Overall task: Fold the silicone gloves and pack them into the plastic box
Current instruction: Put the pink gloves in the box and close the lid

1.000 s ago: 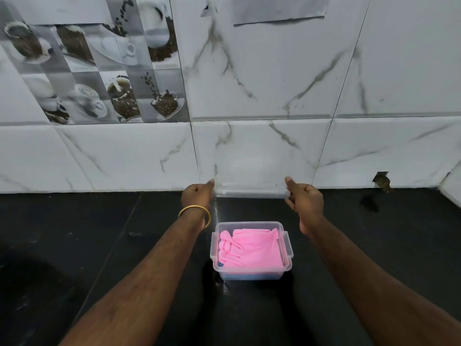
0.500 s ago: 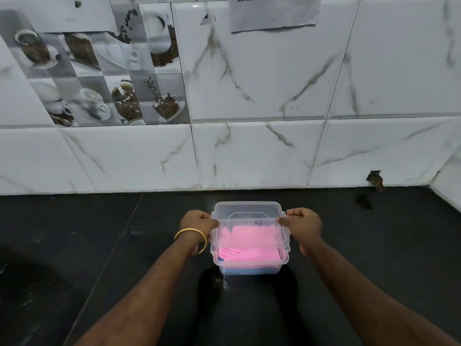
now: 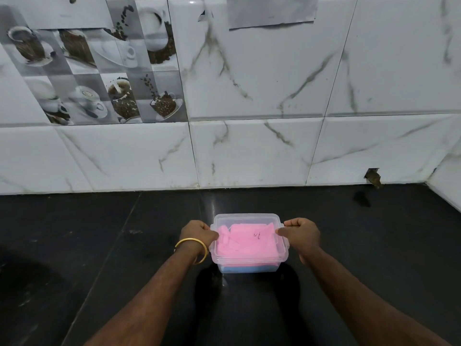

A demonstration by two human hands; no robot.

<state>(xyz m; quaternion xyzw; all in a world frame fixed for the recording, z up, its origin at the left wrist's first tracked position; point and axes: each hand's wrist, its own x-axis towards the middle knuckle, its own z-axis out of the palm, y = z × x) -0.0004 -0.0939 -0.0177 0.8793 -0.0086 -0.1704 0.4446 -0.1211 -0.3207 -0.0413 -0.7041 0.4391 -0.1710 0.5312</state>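
Closing the lid point(image 3: 249, 222) over pink gloves point(image 3: 247, 245); left hand point(image 3: 197, 232) at nine o'clock, right hand point(image 3: 300, 233) at three, pinch its edges. Next, probably, pressing it onto the plastic box point(image 3: 249, 267).

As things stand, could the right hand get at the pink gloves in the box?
Probably not directly. The clear lid sits over the plastic box, covering the pink gloves, and both the right hand and left hand grip its side edges. The lid would need lifting first.

gloves point(image 3: 245, 244) pink (folded) | box point(image 3: 249, 263) clear; counter point(image 3: 99, 233) black; bangle point(image 3: 192, 247) gold
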